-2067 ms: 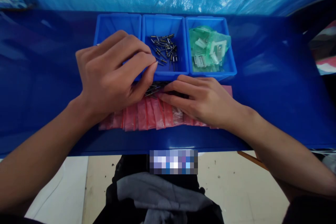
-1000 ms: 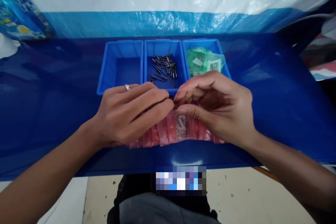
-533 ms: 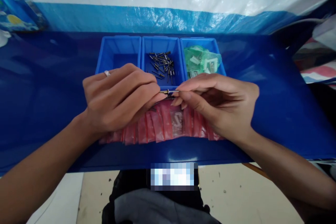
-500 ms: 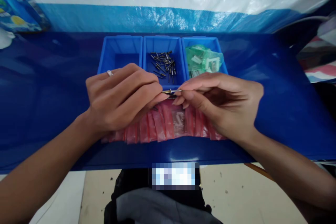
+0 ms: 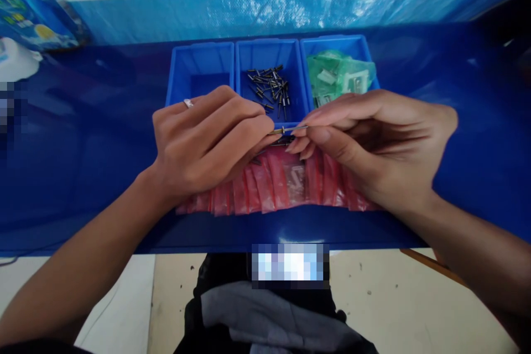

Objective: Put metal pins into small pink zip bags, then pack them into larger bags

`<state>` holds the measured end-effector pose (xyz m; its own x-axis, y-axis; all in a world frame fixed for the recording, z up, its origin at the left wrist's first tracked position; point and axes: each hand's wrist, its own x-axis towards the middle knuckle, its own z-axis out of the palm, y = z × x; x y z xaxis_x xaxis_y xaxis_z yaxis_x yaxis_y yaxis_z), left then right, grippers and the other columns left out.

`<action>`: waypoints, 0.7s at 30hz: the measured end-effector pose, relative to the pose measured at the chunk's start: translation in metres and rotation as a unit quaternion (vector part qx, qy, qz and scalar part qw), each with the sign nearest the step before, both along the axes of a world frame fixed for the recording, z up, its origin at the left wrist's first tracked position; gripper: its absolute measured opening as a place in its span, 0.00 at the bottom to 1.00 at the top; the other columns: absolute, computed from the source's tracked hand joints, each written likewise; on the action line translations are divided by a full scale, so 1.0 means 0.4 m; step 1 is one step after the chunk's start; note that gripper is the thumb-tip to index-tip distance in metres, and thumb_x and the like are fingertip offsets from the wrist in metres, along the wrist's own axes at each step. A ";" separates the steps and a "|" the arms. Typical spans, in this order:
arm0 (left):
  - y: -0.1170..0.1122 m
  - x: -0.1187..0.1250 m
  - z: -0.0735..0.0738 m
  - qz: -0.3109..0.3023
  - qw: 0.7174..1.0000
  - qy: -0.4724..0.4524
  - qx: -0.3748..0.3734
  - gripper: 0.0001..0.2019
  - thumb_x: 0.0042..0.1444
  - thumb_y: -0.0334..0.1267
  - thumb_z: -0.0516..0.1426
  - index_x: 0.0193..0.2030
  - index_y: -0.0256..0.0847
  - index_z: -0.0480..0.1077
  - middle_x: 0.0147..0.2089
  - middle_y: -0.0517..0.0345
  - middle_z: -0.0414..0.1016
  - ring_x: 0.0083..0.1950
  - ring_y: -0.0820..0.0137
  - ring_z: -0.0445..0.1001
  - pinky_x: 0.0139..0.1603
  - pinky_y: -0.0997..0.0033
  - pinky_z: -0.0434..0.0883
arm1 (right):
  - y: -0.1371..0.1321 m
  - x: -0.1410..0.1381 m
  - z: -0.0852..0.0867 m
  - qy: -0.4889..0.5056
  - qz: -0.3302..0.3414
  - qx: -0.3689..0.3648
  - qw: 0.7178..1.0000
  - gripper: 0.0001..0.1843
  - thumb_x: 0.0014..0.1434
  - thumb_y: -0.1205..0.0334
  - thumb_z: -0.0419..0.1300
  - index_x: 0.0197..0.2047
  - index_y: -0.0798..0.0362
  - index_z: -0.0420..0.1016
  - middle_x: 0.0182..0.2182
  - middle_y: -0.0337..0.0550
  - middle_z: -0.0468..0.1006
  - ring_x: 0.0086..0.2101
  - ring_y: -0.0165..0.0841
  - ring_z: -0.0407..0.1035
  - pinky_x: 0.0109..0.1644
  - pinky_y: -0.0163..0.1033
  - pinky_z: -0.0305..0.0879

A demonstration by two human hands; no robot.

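Observation:
My left hand (image 5: 207,141) and my right hand (image 5: 373,141) meet above a row of small red plastic bags (image 5: 286,185) on the blue table (image 5: 83,149). Both pinch the same thin metal rivet (image 5: 288,130), held level between their fingertips. More dark rivets show under my left fingers; whether that hand holds them I cannot tell. A ring sits on one left finger.
Three blue bins stand behind the hands: a left bin (image 5: 201,69) showing nothing inside, a middle bin (image 5: 269,55) with several loose rivets, a right bin (image 5: 332,44) with green bags of parts. A printed blue package (image 5: 33,16) lies at far left. The table's front edge runs below the bags.
Two seconds ago both hands lay flat over rivets on the red bags. They have since lifted and pinched one rivet between them. In the last half second, little besides a camera shift.

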<state>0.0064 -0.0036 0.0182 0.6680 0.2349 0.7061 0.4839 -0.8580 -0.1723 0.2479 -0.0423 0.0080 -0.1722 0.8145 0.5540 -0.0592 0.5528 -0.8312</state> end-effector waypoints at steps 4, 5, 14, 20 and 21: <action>0.003 -0.007 -0.016 -0.002 1.000 0.010 0.002 0.05 0.77 0.40 0.59 0.49 0.42 0.74 0.44 0.59 0.84 0.42 0.69 0.85 0.35 0.69 0.75 | 0.005 0.001 -0.010 -0.002 0.009 0.012 1.000 0.18 0.63 0.73 0.74 0.53 0.44 0.91 0.37 0.38 0.90 0.34 0.36 0.86 0.39 0.37 0.87; 0.002 -0.009 -0.018 -0.002 1.000 0.010 -0.008 0.07 0.76 0.41 0.59 0.52 0.42 0.74 0.45 0.58 0.84 0.43 0.68 0.85 0.36 0.69 0.76 | 0.005 0.002 -0.011 0.003 0.006 0.012 1.000 0.18 0.63 0.73 0.74 0.52 0.44 0.91 0.37 0.39 0.90 0.33 0.36 0.86 0.38 0.38 0.87; -0.015 -0.011 -0.018 0.023 0.999 -0.018 -0.041 0.15 0.82 0.45 0.49 0.46 0.43 0.72 0.45 0.59 0.83 0.46 0.67 0.84 0.42 0.66 0.77 | 0.007 0.005 -0.010 -0.027 0.030 -0.012 0.999 0.17 0.64 0.73 0.72 0.50 0.42 0.90 0.38 0.38 0.90 0.31 0.37 0.85 0.36 0.41 0.87; 0.009 -0.013 -0.027 0.098 0.991 -0.029 -0.083 0.07 0.76 0.39 0.55 0.53 0.43 0.73 0.53 0.51 0.84 0.55 0.58 0.85 0.55 0.56 0.81 | 0.015 0.018 -0.006 -0.026 0.046 -0.060 0.997 0.30 0.68 0.75 0.64 0.66 0.37 0.81 0.63 0.34 0.83 0.61 0.41 0.82 0.62 0.49 0.87; 0.015 -0.013 -0.029 0.108 0.990 -0.022 -0.091 0.07 0.75 0.39 0.56 0.53 0.43 0.74 0.56 0.49 0.84 0.57 0.56 0.85 0.56 0.55 0.82 | 0.017 0.025 -0.004 -0.066 0.043 -0.035 0.996 0.32 0.69 0.76 0.64 0.70 0.37 0.77 0.66 0.36 0.81 0.62 0.40 0.81 0.64 0.50 0.86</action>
<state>0.0014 0.0022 0.0065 0.5585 0.4948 0.6657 0.6624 -0.7491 0.0010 0.2580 -0.0356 0.0063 -0.3108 0.8291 0.4647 0.0094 0.4916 -0.8708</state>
